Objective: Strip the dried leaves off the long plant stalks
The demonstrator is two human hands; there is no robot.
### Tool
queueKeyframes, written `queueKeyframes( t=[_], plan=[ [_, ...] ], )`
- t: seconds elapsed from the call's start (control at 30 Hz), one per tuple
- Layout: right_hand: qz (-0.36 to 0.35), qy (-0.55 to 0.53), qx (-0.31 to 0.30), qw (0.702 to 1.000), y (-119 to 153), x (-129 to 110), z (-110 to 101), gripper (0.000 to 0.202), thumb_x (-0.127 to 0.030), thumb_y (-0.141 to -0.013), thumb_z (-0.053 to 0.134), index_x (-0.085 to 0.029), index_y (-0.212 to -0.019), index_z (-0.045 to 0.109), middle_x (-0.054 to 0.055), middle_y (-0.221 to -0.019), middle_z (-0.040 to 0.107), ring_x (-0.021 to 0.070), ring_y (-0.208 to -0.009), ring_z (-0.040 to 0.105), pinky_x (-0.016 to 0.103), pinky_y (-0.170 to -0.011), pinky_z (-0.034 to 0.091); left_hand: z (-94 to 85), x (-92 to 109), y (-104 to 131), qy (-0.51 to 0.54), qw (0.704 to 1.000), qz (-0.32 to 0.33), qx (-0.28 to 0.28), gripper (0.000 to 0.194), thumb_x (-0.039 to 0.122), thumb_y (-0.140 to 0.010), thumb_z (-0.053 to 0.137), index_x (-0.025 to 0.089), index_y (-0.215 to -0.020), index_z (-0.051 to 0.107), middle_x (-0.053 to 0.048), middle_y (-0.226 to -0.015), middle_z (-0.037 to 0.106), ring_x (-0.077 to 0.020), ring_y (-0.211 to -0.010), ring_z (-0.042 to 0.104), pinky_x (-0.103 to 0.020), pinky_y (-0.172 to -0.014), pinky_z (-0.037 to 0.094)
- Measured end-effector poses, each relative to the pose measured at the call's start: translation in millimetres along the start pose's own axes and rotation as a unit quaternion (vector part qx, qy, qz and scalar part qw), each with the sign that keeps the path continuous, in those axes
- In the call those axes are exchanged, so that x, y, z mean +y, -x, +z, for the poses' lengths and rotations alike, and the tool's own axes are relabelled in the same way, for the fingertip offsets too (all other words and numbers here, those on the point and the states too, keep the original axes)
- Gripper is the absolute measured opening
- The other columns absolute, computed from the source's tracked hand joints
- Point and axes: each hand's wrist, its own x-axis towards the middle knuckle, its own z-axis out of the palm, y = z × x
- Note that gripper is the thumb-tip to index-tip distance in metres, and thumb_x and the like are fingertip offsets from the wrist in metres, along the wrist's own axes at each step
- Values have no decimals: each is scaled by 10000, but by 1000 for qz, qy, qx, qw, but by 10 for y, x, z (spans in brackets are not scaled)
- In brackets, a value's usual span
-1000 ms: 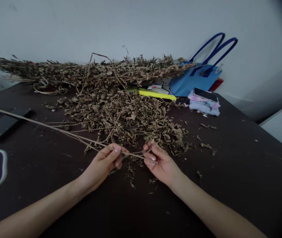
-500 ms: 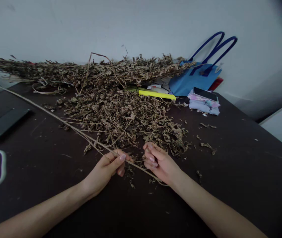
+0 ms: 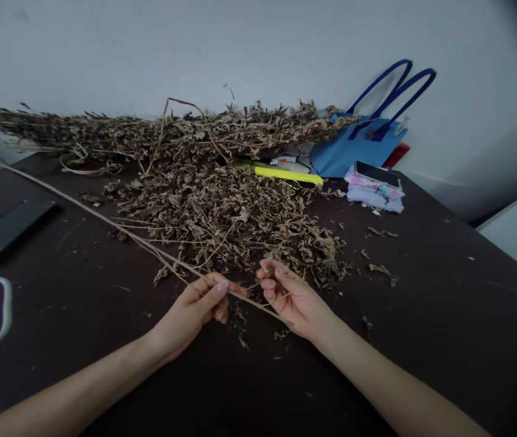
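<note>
A long, thin dried plant stem (image 3: 104, 216) runs slantwise from the far left to the front of the heap. My left hand (image 3: 204, 300) pinches it near its lower end, thumb on top. My right hand (image 3: 288, 297) is at that end, its fingers curled around a thin side twig that branches off the stem; the exact contact is partly hidden. Just beyond both hands spreads a loose heap of dry, curled brown leaves (image 3: 240, 212). A few leaf scraps (image 3: 243, 334) lie on the dark table (image 3: 258, 388) below the hands.
Along the wall lies a long bundle of dried leafy stems (image 3: 126, 133). To its right stand a blue bag (image 3: 349, 149) and a tissue pack (image 3: 374, 194) with a phone (image 3: 377, 174) on top. A yellow object (image 3: 288, 176) touches the heap. At left lies a dark flat object (image 3: 8, 227).
My right hand has shifted slightly left and turned, its fingers loosening a little around the thin side twig. My left hand keeps its hold on the stem, almost unmoved.
</note>
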Motion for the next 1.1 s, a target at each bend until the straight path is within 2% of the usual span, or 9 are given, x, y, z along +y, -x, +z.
queueKeyframes(
  t=[0.13,0.27,0.4,0.53,0.73,0.83,0.93,1.03,1.1],
  plan=[
    [10,4,8,1000,16,12,13,158,-200,-697,749,-149,-805,645,29,-876,653,44,-670,579,154,-677,520,3,7,-3,-2,1000,3,1,171,319,-866,552,154,-834,587,-64,-935,658,-63,-534,412,-234,-567,392],
    [17,4,-14,1000,31,32,7,138,-239,-745,709,-162,-832,633,-12,-726,605,50,-578,528,171,-566,481,7,0,1,-9,1000,12,-13,175,316,-871,545,150,-833,588,-58,-911,657,-57,-520,402,-228,-558,382],
    [31,32,-34,998,39,47,-7,140,-280,-813,633,-142,-802,608,-48,-591,455,36,-489,403,174,-501,383,5,-11,16,-37,999,16,-20,210,329,-883,523,141,-845,607,-44,-814,639,-62,-518,399,-231,-560,375],
    [48,99,-43,993,69,57,8,153,-276,-776,660,-151,-743,578,-88,-501,276,27,-420,207,161,-418,220,10,-40,36,-72,997,3,-23,243,358,-884,516,141,-850,620,12,-592,533,-76,-512,412,-232,-566,370],
    [51,179,-51,981,170,75,111,216,-356,-812,614,-162,-732,564,-102,-460,202,36,-410,90,172,-387,82,45,-84,71,-92,995,-11,-38,258,378,-872,528,140,-841,623,25,-539,497,-77,-502,426,-218,-533,353],
    [36,175,-44,983,169,61,125,206,-353,-822,601,-165,-744,571,-104,-446,204,37,-401,99,171,-382,87,57,-81,77,-91,995,-7,-49,246,364,-874,529,137,-847,620,-11,-666,592,-62,-491,414,-219,-527,366],
    [7,135,-27,991,118,18,83,178,-358,-833,583,-181,-839,593,-93,-482,309,31,-394,173,174,-396,176,52,-57,67,-73,996,2,-45,226,340,-886,515,140,-848,612,-46,-825,642,-46,-483,383,-223,-532,387],
    [-3,104,-9,995,55,-37,16,241,-391,-845,554,-191,-971,603,-45,-632,460,41,-455,304,199,-458,294,37,-26,53,-59,998,15,-31,215,325,-893,507,141,-849,609,-46,-816,647,-46,-483,364,-223,-541,403],
    [-6,94,10,995,24,-69,-22,231,-357,-826,582,-189,-982,611,-21,-700,498,50,-504,353,212,-494,334,31,-10,48,-51,998,22,-26,204,318,-891,512,142,-843,604,-46,-811,648,-45,-482,358,-221,-540,408]
  ],
)
